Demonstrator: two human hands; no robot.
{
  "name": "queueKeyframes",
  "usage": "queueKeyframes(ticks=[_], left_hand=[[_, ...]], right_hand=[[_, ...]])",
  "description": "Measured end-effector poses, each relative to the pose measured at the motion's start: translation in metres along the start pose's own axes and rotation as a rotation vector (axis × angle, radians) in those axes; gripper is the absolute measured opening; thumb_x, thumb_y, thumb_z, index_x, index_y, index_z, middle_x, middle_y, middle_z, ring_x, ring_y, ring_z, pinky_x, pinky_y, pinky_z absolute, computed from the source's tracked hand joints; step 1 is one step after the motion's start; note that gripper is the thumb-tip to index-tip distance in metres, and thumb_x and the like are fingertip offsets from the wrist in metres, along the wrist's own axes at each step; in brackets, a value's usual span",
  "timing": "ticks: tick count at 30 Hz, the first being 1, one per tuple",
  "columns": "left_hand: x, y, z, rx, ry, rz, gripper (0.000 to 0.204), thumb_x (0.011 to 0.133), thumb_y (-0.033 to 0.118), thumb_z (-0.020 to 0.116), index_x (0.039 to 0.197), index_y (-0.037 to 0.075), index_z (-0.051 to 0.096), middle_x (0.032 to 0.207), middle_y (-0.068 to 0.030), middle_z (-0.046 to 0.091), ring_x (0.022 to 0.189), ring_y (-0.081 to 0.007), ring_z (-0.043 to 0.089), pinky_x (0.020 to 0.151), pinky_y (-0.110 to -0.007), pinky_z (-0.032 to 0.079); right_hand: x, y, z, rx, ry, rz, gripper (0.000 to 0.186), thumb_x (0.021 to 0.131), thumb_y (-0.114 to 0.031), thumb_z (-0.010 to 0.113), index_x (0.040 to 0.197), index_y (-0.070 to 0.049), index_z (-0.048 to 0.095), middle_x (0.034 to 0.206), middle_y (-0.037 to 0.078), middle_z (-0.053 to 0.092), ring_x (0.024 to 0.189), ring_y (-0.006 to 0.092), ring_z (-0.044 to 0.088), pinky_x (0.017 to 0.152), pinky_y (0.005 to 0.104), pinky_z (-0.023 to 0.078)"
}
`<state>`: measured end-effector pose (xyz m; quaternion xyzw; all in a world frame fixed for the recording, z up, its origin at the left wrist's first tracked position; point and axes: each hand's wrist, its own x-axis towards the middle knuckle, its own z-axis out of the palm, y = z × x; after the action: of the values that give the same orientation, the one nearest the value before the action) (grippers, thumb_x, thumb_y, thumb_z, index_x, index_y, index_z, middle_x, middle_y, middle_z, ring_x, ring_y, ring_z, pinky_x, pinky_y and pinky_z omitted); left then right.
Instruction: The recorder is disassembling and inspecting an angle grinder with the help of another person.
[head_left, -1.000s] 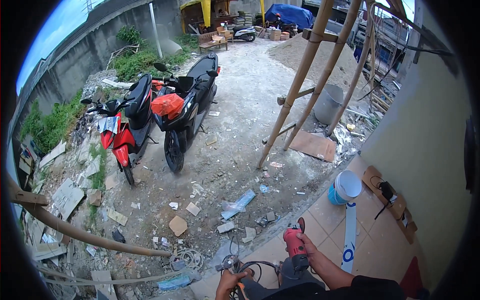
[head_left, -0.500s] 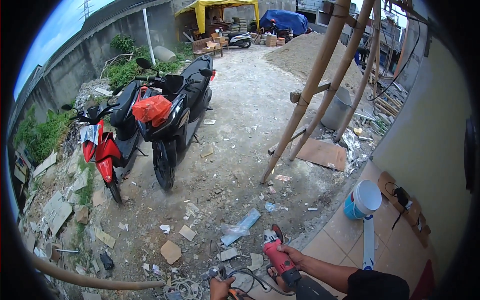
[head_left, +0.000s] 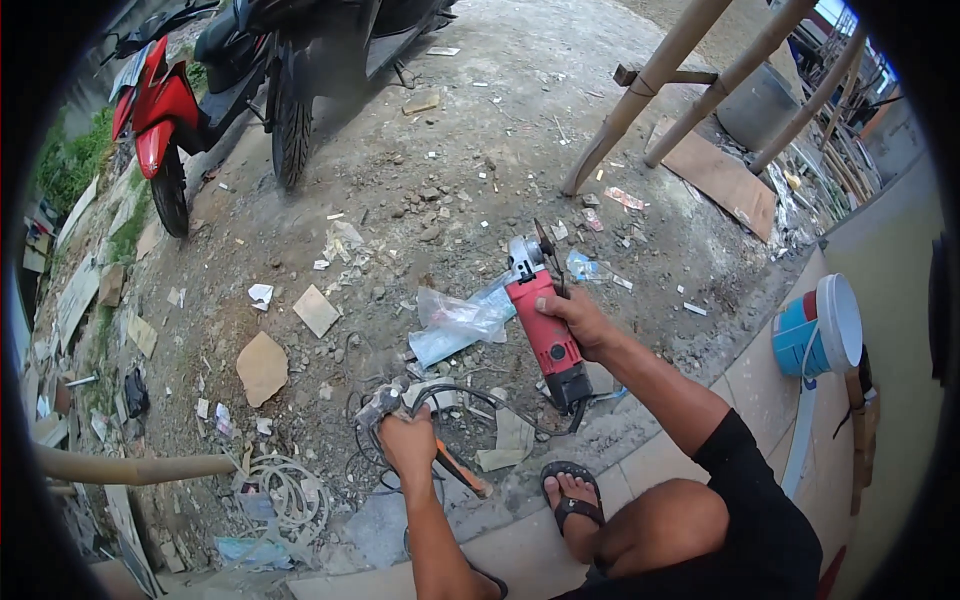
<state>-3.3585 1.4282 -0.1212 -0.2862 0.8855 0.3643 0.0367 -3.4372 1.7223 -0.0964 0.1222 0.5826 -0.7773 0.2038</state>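
Bright daylight here, the pale ground (head_left: 530, 60) glowing strongest at top centre, shadows soft; detail sinks on the dark motorbike (head_left: 328, 40) upper left, and fisheye curvature bends the edges toward a black rim.

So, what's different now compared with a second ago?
The view has tipped down, losing the yellow canopy. Both hands have moved forward: the right hand carries the red grinder outward, near the plastic bag in view; the left hand brings an orange-handled tool. Both grips stayed, and the red scooter remains parked.
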Motion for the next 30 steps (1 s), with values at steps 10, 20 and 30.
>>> queueKeyframes(ticks=[10, 20, 30], left_hand=[[0.015, -0.096, 0.075, 0.041, -0.124, -0.075, 0.047, 0.075, 0.021, 0.076, 0.108, -0.008, 0.062, 0.096, -0.0269, 0.069, 0.094, -0.0436, 0.066, 0.084, -0.044, 0.049], [0.019, -0.118, 0.127, -0.771, -0.488, -0.507, 0.034, 0.07, -0.004, 0.061, 0.104, -0.006, 0.062, 0.089, -0.012, 0.065, 0.078, -0.0219, 0.062, 0.07, -0.033, 0.049], [-0.044, -0.084, 0.133, -1.299, -0.366, -0.368, 0.037, 0.069, -0.01, 0.049, 0.105, -0.007, 0.056, 0.108, -0.0215, 0.064, 0.102, -0.0349, 0.065, 0.096, -0.046, 0.051]], right_hand=[[0.026, 0.112, -0.015, -0.278, 0.001, -0.081, 0.052, 0.074, -0.029, 0.079, 0.112, 0.003, 0.061, 0.096, 0.008, 0.067, 0.082, 0.014, 0.064, 0.077, 0.031, 0.053], [0.062, 0.187, -0.032, -0.828, -0.007, -0.011, 0.073, 0.061, -0.047, 0.079, 0.115, 0.0, 0.063, 0.107, 0.022, 0.069, 0.096, 0.0343, 0.068, 0.087, 0.0417, 0.053], [0.058, 0.226, -0.051, -1.3, 0.026, 0.177, 0.069, 0.068, -0.05, 0.077, 0.113, 0.0, 0.064, 0.107, 0.028, 0.067, 0.097, 0.0396, 0.067, 0.086, 0.0475, 0.053]])
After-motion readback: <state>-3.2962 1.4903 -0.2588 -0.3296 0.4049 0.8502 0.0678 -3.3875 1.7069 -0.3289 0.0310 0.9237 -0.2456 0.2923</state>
